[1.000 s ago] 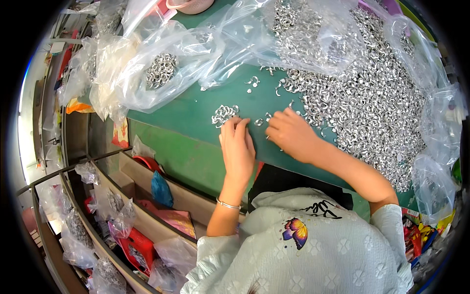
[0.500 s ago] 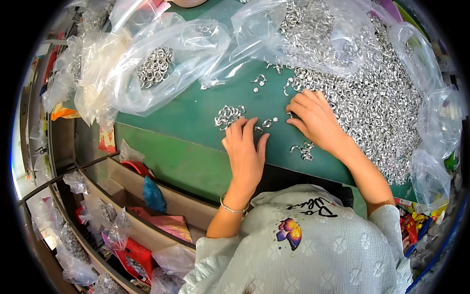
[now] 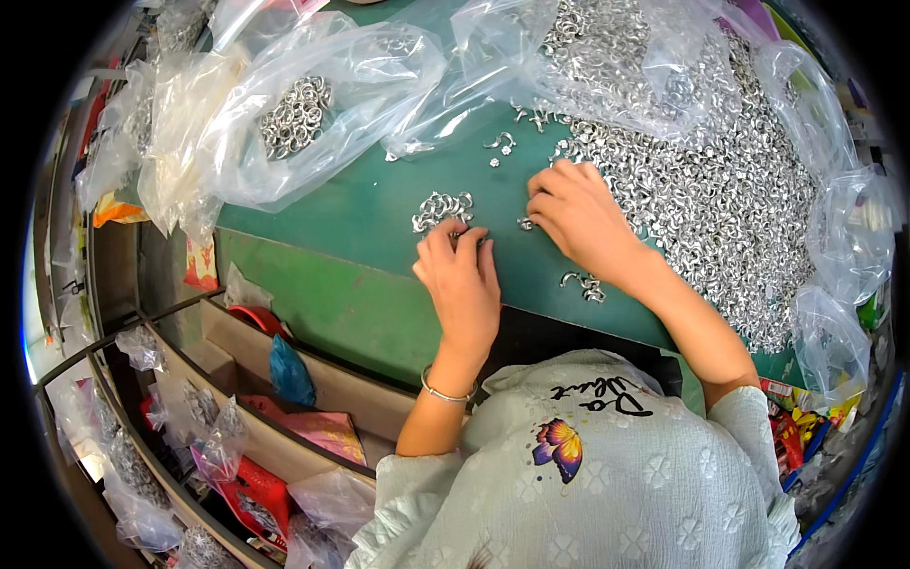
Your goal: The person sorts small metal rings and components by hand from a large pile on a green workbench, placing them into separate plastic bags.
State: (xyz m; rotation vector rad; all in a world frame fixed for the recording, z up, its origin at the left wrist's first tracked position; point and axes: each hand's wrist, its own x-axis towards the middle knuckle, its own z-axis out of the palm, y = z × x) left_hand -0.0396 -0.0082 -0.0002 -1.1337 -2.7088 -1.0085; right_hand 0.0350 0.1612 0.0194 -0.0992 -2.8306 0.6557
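Note:
My left hand [image 3: 461, 284] is pinched on a small curved silver metal piece [image 3: 459, 234], just below a little cluster of silver rings [image 3: 443, 211] on the green table. Only part of the pinched piece shows between the fingertips. To its right, my right hand [image 3: 583, 223] has its fingers bent down and closed at a small silver piece [image 3: 525, 224] by the fingertips. Several loose silver pieces [image 3: 584, 286] lie on the table below my right hand. A few more loose pieces [image 3: 500, 142] lie farther off.
A large heap of silver pieces [image 3: 739, 199] spreads over the table's right side, partly under clear plastic. At the far left, an open plastic bag [image 3: 360, 114] holds silver rings [image 3: 297, 119]. Compartments with bags and a blue pouch [image 3: 290, 372] stand at the lower left.
My left hand has closed its fingers on a silver piece. My right hand has moved left from the heap's edge to the small piece on the table.

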